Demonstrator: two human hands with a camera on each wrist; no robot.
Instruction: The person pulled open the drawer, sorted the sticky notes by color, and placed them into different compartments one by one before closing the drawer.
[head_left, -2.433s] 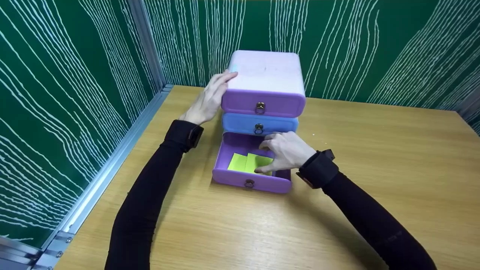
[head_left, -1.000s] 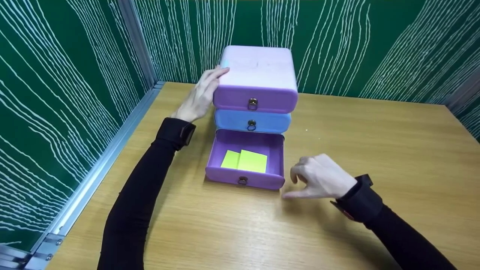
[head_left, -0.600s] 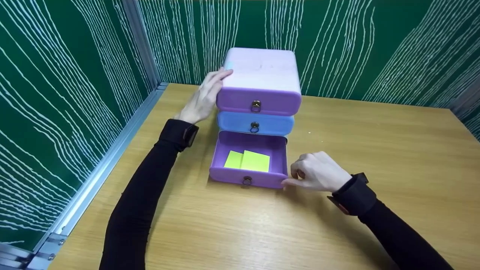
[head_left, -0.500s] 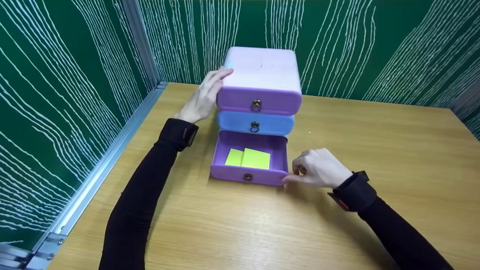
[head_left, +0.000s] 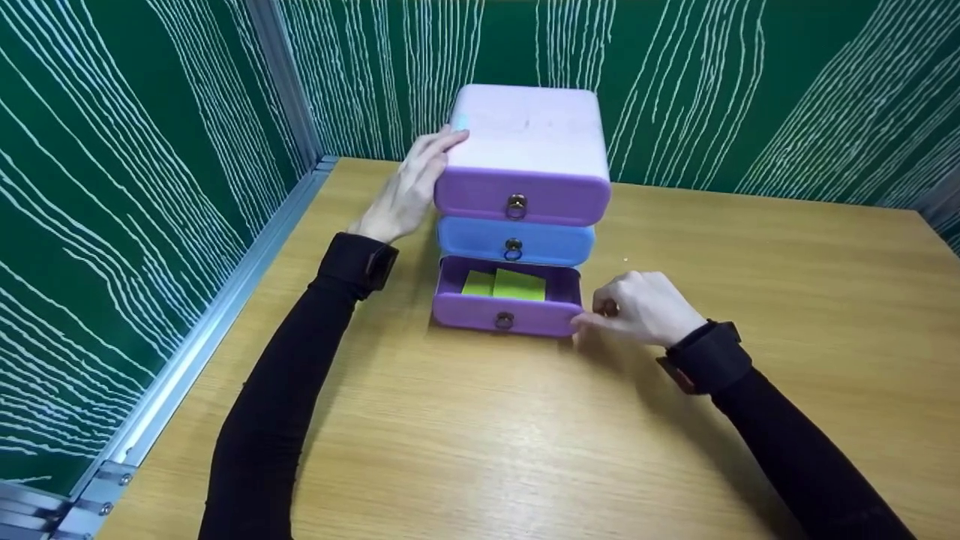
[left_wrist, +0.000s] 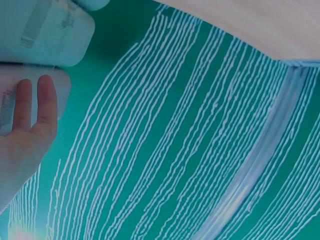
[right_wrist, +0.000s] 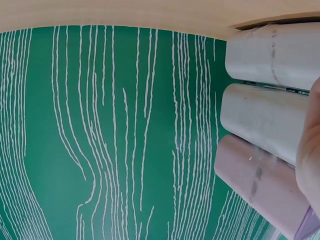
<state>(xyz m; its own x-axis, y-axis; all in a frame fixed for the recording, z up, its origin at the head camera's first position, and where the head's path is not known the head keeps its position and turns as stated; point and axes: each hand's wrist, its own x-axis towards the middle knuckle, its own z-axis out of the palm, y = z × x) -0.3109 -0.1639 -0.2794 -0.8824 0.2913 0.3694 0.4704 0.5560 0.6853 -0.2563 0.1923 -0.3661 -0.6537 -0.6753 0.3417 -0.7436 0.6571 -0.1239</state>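
Observation:
My left hand (head_left: 405, 191) steadies the upper left side of a small three-drawer unit (head_left: 529, 131), fingertips over its top edge. In the left wrist view two of its fingers lie straight against the casing (left_wrist: 40, 35). The bottom purple drawer (head_left: 472, 311) is partly pulled out, with yellow-green sticky notes (head_left: 520, 285) inside. At its right front corner is my right hand (head_left: 645, 307), thumb stretched against the drawer front and the other fingers loosely bent beside it. Above are a blue drawer (head_left: 472, 236) and a purple top drawer (head_left: 472, 193), each with a ring pull.
The unit stands on a wooden table (head_left: 450, 435). Behind and to the left rise green panels (head_left: 510, 45) with white wavy lines. A metal rail (head_left: 225, 315) runs along the table's left side.
My right hand has left the sticky notes, come to the drawer's right front corner and moved forward with it; the drawer has slid partway in. My left hand has stayed on the unit.

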